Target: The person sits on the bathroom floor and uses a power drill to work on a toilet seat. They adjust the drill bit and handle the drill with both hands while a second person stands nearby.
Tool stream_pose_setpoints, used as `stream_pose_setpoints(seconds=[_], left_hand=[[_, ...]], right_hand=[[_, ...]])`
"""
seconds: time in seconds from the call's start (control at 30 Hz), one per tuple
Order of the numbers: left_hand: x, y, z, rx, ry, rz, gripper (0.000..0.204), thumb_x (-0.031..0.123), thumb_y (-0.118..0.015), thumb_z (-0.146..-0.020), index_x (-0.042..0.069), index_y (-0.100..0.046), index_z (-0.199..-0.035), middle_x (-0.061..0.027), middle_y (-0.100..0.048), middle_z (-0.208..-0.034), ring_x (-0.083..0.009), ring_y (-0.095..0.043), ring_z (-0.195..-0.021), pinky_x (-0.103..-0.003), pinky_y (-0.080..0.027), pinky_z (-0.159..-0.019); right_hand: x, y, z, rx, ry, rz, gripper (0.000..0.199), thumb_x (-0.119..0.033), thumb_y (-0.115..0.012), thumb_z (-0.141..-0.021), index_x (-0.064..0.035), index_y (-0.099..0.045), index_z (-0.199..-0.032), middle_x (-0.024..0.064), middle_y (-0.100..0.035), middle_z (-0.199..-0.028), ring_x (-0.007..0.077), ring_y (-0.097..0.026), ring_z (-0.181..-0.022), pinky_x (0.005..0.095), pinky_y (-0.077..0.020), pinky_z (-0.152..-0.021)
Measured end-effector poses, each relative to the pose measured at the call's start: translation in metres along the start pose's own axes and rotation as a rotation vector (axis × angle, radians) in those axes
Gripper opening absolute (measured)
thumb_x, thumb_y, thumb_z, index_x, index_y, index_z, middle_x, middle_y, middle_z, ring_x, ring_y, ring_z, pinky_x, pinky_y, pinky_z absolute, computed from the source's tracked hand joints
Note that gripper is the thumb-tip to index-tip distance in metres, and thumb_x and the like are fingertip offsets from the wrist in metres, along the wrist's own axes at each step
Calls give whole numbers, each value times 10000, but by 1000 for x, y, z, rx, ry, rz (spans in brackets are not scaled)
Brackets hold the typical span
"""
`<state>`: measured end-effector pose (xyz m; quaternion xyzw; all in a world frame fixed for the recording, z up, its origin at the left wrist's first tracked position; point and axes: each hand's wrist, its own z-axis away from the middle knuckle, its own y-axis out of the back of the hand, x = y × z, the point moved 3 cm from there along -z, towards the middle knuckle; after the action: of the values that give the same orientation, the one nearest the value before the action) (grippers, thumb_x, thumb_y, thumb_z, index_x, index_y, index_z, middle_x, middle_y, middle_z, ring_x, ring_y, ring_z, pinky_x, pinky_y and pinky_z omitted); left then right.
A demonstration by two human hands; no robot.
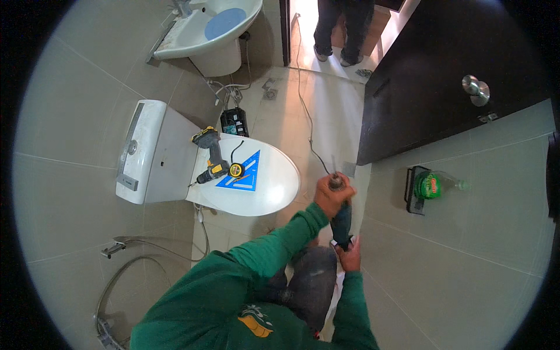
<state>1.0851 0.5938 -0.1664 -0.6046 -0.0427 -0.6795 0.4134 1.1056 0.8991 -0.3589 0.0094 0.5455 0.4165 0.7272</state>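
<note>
Beige tiles cover both the walls and the floor (326, 111) of this small bathroom, where a white toilet (175, 157) stands against the left wall and a white basin (204, 32) hangs beyond it. On the closed toilet lid (265, 186) lie a yellow-and-black cordless drill (210, 160), a yellow tape measure (235, 170) and a blue triangular square (245, 175), all crowded toward the hinge edge of the lid.

A person in a green sweatshirt holds a dark corded power drill (341, 219) pointing at the tiled wall on the right. The left hand (332, 195) is clamped around the drill's front end near the chuck, and the right hand (350, 256) is closed on the rear handle. Its cable (306, 111) trails across the floor toward the doorway, where another person's legs (341, 29) stand.

Judging from this, the bit could skate on the glazed tile and scratch or crack it if pressure comes on unevenly. The left hand sits close to the turning chuck, so a slip could catch the fingers. The loose cable could snag a foot, and the cordless drill rests on a curved lid from which it might slide. A dark door (443, 76) with a metal knob (475, 87) stands open just beside the working spot; a swing of it could knock the arms. A green bottle (434, 185) sits in a black wall holder (411, 189) nearby.
</note>
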Motion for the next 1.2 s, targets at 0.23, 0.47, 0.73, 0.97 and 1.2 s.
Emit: stream_pose_setpoints(seconds=[0.23,0.47,0.73,0.97,1.2], left_hand=[[92,-5,-23,152,205,322,158,48,-705,-799,85,-557,-840,-30,-539,-670,-177,-580,-583,-315,-491,-588],[170,18,-12,166,107,616,143,113,-710,-850,141,-570,-862,-18,-567,-695,-183,-616,-645,-381,-529,-683],[216,27,13,556,-111,701,258,304,-781,-876,137,-596,-943,-42,-625,-792,-192,-653,-752,-387,-560,-752],[167,51,38,493,93,578,328,351,-768,-875,89,-609,-993,-71,-637,-885,-219,-650,-809,-391,-554,-796],[185,80,28,437,100,582,265,251,-717,-877,37,-635,-1010,-115,-676,-909,-276,-680,-821,-439,-573,-830]], right_hand=[[-262,56,-77,-229,803,279,1126,-355,-847,-683,15,-240,-1557,259,-404,-1527,413,-428,-1394,488,-334,-1151],[-350,68,-101,-545,1042,342,1074,-311,-862,-601,-57,-371,-1521,177,-611,-1305,392,-566,-1221,484,-382,-1088],[-429,66,-83,-564,992,122,702,-237,-842,-604,-60,-599,-1238,176,-671,-1073,379,-642,-979,465,-502,-874],[-453,48,-72,-501,1165,417,573,-256,-823,-605,-77,-630,-1114,150,-675,-1003,379,-641,-949,486,-500,-836],[-486,31,-79,-569,1278,476,583,-223,-800,-614,-82,-595,-1141,150,-648,-976,372,-622,-919,475,-488,-805]])
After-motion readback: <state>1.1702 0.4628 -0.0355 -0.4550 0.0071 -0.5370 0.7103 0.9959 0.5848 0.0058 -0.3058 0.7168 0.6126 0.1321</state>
